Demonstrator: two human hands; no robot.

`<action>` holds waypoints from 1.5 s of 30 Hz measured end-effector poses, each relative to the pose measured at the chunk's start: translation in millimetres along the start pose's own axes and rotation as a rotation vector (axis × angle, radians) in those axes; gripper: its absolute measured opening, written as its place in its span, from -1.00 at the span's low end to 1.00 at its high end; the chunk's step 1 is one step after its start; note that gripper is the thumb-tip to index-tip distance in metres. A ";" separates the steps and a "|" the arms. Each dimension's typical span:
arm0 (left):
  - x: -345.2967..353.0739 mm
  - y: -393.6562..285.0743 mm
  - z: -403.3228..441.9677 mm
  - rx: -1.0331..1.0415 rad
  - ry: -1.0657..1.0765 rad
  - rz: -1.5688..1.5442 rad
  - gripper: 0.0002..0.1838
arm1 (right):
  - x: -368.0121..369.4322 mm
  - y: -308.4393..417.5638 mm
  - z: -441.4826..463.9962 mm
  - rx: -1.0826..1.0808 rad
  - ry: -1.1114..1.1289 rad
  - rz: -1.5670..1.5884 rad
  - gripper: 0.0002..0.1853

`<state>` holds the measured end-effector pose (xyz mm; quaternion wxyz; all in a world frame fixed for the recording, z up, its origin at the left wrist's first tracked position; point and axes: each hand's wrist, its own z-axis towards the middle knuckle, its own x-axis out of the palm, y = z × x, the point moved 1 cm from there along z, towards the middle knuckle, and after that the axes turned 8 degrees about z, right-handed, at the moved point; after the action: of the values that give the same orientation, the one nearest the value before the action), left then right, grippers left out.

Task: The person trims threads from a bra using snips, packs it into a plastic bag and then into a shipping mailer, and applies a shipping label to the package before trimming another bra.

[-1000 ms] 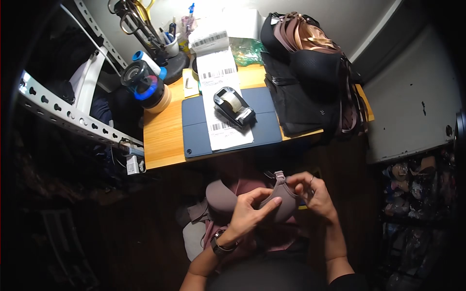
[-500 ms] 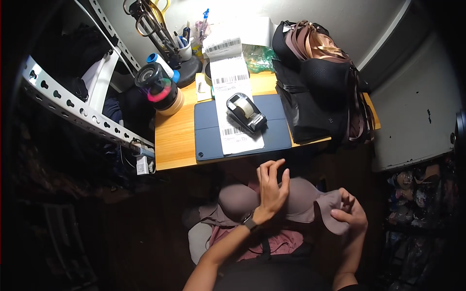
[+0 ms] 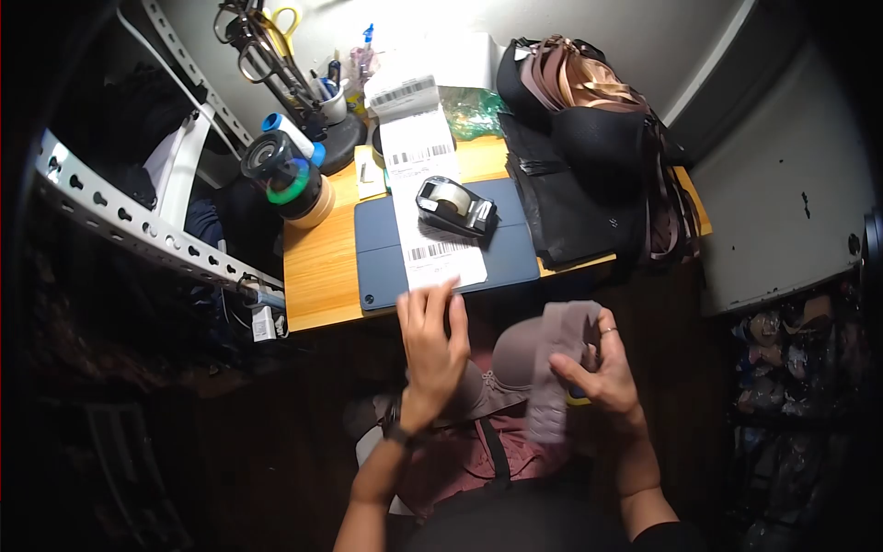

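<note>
A mauve bra (image 3: 517, 354) rests on my lap, cups up, with a small bow between the cups. My right hand (image 3: 602, 377) grips its side band, which is lifted and hangs down in front of the right cup with the hook-and-eye end lowest. Fingers stretched out, my left hand (image 3: 432, 345) hovers near the desk's front edge, over the left cup and partly hiding it. Just beyond its fingertips is a strip of printed barcode labels (image 3: 430, 207) lying on a dark blue tablet case (image 3: 510, 244). A black tape dispenser (image 3: 457, 209) sits on the strip.
Black bras with brown straps (image 3: 602, 147) are piled on black bags (image 3: 575, 216) at the desk's right. A round jar (image 3: 285, 179), a pen cup (image 3: 333, 106) and a lamp base stand at the left. A white metal shelf (image 3: 147, 216) flanks the wooden desk (image 3: 317, 281).
My left hand has moved left and up toward the desk edge. My right hand has raised the bra's band and brought it left across the cup. The view has shifted slightly.
</note>
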<state>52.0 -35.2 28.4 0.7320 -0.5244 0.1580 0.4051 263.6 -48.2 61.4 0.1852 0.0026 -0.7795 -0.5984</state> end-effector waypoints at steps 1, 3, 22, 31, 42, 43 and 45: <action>-9.4 -9.7 -16.8 -0.100 0.119 -0.179 -0.84 | 5.8 -3.4 4.8 -0.053 -0.035 -0.049 -0.41; -10.8 -23.3 -50.0 -0.442 0.403 -0.721 -0.69 | 19.6 -5.0 13.0 -0.127 -0.029 0.030 -0.42; -24.8 -47.3 -58.6 -0.761 0.508 -1.234 -0.80 | -3.0 23.0 -15.5 -0.269 -0.174 -0.926 -0.49; -25.3 -48.1 -58.7 -0.734 0.466 -1.255 -0.87 | -1.6 18.5 -26.6 -0.582 0.139 -0.959 -0.43; -19.4 -39.1 -56.4 -0.368 0.350 -1.063 -0.71 | 7.2 -4.7 -22.0 -0.425 0.122 -0.526 -0.86; -18.2 -34.3 -58.3 -0.286 0.404 -0.949 -0.72 | 8.0 -2.7 -21.8 -0.427 0.120 -0.527 -0.86; -18.4 -35.8 -60.4 -0.398 0.442 -0.970 -0.78 | 10.1 -3.3 -19.2 0.071 0.055 -0.065 -0.82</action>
<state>79.4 -101.5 39.2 0.6708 -0.7372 -0.0308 -0.0750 259.1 -69.3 65.3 0.1869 0.0510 -0.7942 -0.5759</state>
